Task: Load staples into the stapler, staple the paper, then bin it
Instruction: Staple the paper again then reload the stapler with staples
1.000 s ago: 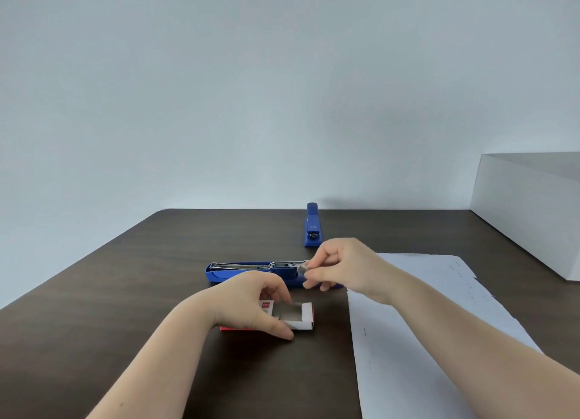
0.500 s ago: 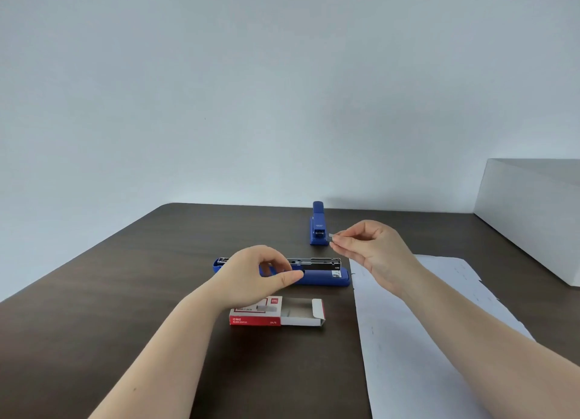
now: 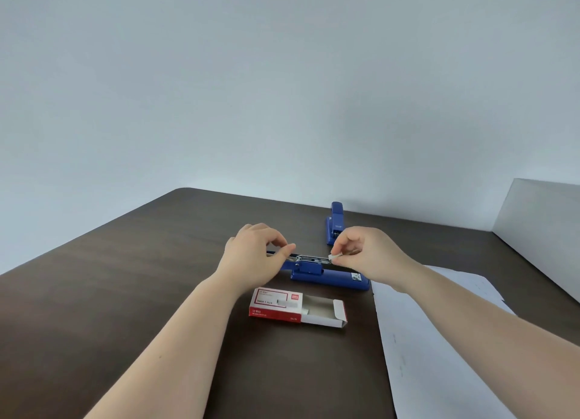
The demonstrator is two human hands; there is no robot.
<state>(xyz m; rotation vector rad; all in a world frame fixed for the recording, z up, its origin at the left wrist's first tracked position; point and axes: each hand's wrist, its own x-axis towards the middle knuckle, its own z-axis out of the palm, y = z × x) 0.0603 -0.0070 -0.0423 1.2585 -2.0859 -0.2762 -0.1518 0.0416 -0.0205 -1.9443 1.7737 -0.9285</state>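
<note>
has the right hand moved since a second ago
Yes. The right hand, pinching a staple strip, left the staple box and now sits over the open stapler.

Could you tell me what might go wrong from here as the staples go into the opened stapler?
1. The right hand pinches only a short staple strip by its end above the opened stapler; it could slip or go in crooked.
2. The left hand pinches the raised top part; if released, it might snap down on the fingers.
3. The staple box lies open, so a bumping forearm could spill it.
</note>
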